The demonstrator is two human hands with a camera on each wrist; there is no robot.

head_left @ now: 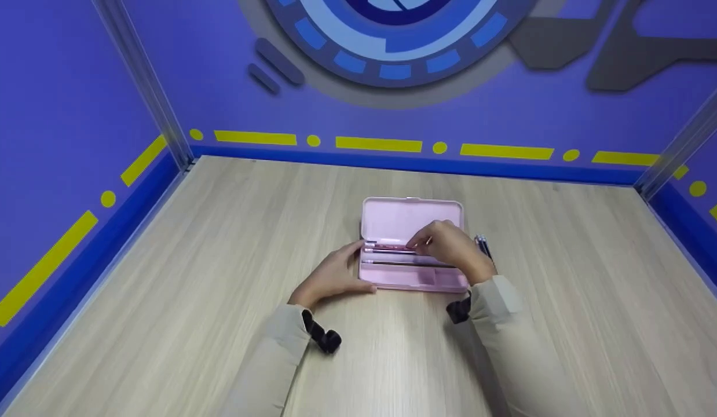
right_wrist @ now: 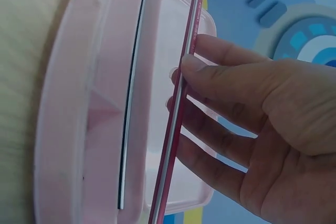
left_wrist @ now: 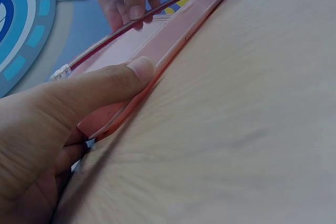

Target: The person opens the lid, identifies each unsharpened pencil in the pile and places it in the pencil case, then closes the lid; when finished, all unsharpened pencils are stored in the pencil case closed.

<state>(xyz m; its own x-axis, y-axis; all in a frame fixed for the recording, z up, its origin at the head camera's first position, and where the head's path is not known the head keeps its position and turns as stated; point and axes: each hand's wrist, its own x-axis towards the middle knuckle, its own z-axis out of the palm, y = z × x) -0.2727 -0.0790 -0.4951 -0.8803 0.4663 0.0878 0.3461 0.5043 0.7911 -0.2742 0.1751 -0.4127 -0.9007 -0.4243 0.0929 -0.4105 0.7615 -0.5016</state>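
While left grip [head_left: 330, 272] clasps the case [head_left: 396, 276] by its edge, right grip [head_left: 451, 246] pinches a pencil [right_wrist: 174, 124] above.

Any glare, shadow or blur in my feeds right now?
Head: pale sheen on the tabletop, shadow beside the right sleeve; left wrist: hazy, shadow along the pencil case; right wrist: tabletop grain blurred at left, red pencil fairly crisp.

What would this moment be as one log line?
Left hand: holds open pencil case | right hand: pinches red pencil over it | dark pencil: lies inside | table: under pencil case
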